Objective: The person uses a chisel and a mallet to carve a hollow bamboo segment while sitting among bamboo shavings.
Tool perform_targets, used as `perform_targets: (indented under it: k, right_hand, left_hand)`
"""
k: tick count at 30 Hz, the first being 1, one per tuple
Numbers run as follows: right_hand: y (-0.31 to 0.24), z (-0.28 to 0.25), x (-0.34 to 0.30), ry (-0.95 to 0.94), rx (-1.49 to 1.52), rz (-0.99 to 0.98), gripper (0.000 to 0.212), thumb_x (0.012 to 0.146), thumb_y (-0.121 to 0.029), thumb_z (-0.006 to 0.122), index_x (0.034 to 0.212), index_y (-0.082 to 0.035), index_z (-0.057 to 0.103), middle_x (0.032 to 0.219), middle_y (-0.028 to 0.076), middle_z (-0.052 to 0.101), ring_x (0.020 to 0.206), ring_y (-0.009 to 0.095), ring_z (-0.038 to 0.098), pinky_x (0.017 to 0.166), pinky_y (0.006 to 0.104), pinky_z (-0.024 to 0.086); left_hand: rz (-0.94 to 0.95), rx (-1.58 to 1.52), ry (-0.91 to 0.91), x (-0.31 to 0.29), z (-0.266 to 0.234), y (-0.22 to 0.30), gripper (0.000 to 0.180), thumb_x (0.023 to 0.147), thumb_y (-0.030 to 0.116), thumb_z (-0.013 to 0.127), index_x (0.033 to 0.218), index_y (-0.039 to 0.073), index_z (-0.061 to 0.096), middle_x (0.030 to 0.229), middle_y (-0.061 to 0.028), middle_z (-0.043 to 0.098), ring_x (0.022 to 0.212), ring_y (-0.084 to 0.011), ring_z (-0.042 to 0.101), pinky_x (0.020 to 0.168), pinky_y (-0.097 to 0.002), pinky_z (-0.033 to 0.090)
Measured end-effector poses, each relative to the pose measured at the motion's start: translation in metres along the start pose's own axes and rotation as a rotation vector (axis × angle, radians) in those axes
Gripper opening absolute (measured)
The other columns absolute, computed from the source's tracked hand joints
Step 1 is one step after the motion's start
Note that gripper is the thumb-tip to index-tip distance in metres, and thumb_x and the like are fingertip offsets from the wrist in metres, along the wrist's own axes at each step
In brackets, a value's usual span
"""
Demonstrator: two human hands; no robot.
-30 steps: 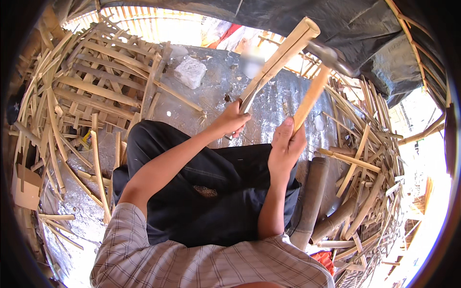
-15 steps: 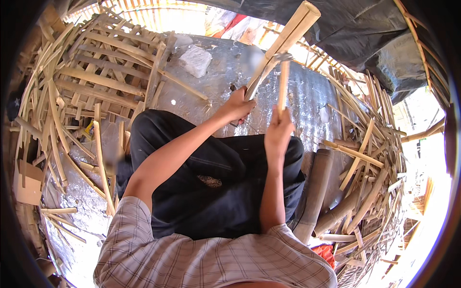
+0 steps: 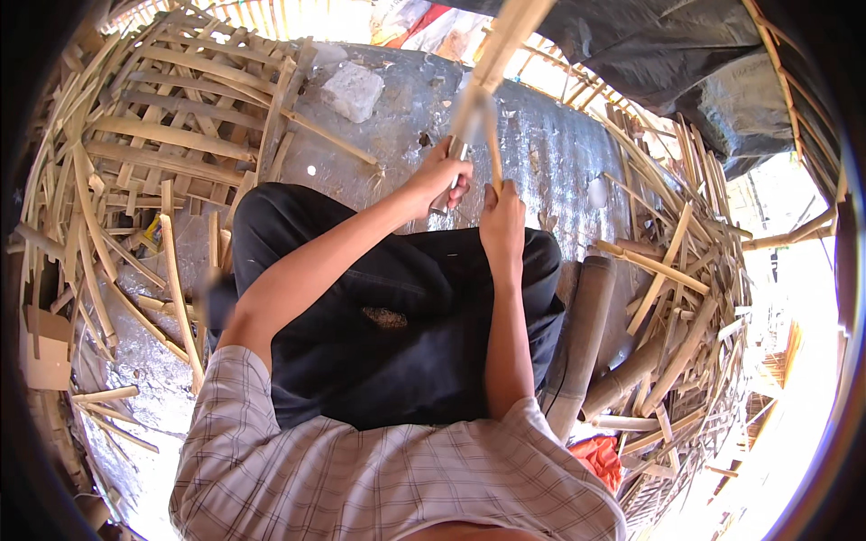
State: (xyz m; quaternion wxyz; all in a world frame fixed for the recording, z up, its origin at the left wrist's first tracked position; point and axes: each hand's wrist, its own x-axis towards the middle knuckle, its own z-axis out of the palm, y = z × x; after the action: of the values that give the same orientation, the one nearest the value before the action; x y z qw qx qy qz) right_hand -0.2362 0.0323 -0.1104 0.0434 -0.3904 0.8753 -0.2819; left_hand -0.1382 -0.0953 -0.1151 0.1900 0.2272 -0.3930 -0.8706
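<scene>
My left hand (image 3: 439, 183) is closed around a knife (image 3: 458, 150), whose shiny metal shows above the fingers and whose grey end sticks out below them. A length of split bamboo (image 3: 511, 41) slants up and away from the knife, out past the top edge. My right hand (image 3: 502, 225) grips the wooden handle of a hammer (image 3: 495, 153) beside it. The hammer's head is blurred and overlaps the lower end of the bamboo, so I cannot tell whether they touch. Both hands are in front of my crossed legs, over a dark sheet (image 3: 550, 144).
A stack of bamboo strips (image 3: 185, 135) lies at the left, with loose strips nearer me. On the right are a thick bamboo pole (image 3: 586, 334) and a heap of split pieces (image 3: 690, 325). A whitish block (image 3: 352, 92) sits ahead; black sheeting (image 3: 658, 72) hangs upper right.
The hammer has swung left and slightly down toward the bamboo and knife. The bamboo's upper end has passed out of the top of the view, and the whole view has shifted a little.
</scene>
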Motion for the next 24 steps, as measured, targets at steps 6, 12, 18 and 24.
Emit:
perform_targets:
  k: [6,12,18,24]
  right_hand:
    - [0.037,-0.010,-0.023,-0.052,0.120,0.037,0.036,0.102,-0.025,0.057,0.089,0.008,0.061,0.075,0.029,0.064,0.077,0.049,0.064,0.068,0.0522,0.048]
    - [-0.062,-0.112,-0.019,-0.004,0.717,0.023,0.021,0.106,-0.017,0.055,0.090,-0.005,0.046,0.062,-0.002,0.042,0.049,0.004,0.040,0.043,0.0244,0.033]
    - [-0.062,-0.102,0.003,0.135,0.647,-0.233,0.019,0.109,-0.021,0.047,0.105,-0.003,0.043,0.062,0.000,0.043,0.049,0.008,0.041,0.043,0.0305,0.032]
    - [0.025,-0.054,-0.013,-0.241,0.377,0.178,0.029,0.104,-0.021,0.056,0.085,0.001,0.054,0.055,0.007,0.051,0.045,0.017,0.048,0.043,0.0359,0.033]
  left_hand:
    - [0.009,-0.222,-0.053,-0.003,-0.001,0.019,0.034,0.081,-0.002,0.060,0.105,0.009,0.038,0.073,-0.0044,0.046,0.048,-0.0102,0.047,0.038,-0.0287,0.039]
    - [0.051,-0.299,-0.003,-0.019,0.005,0.019,0.025,0.083,0.001,0.062,0.098,0.007,0.043,0.072,-0.0020,0.047,0.051,-0.0084,0.048,0.040,-0.0265,0.041]
    - [0.062,0.007,0.002,-0.026,0.027,-0.005,0.036,0.087,0.003,0.057,0.117,0.001,0.037,0.069,-0.0054,0.049,0.046,-0.0115,0.049,0.036,-0.0311,0.041]
    - [0.081,0.056,-0.015,-0.036,0.038,-0.017,0.037,0.088,0.004,0.057,0.116,-0.003,0.034,0.062,-0.0041,0.048,0.044,-0.0132,0.050,0.035,-0.0319,0.043]
